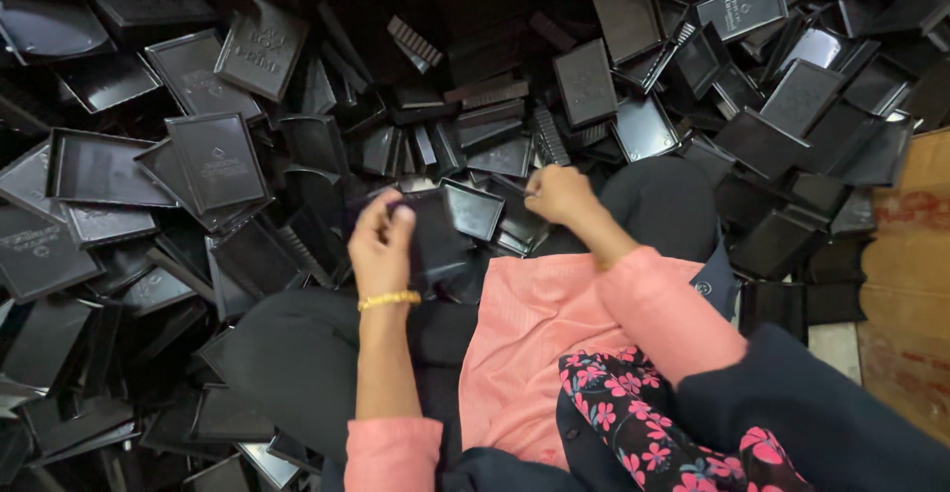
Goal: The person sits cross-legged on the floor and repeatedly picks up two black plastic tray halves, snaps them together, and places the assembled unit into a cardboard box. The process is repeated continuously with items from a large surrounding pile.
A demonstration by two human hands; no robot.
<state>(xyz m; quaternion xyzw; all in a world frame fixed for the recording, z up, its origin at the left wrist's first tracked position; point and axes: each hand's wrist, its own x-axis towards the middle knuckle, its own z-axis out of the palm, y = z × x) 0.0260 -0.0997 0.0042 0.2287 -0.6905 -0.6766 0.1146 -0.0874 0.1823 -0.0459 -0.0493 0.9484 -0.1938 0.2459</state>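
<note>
Gripping black plastic tray [435,240] with my left hand [381,245], fingers curled over edge; right hand [557,195] fisted, contents unclear. Tray seemed light, stiff, slick; rim best hold.

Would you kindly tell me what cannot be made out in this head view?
- What the right hand pinches: hidden inside its closed fingers.
- Near face of the black tray: covered by the left hand.
- Floor beneath the tray pile: buried.
- Embossed marks on the trays: too small.
</note>
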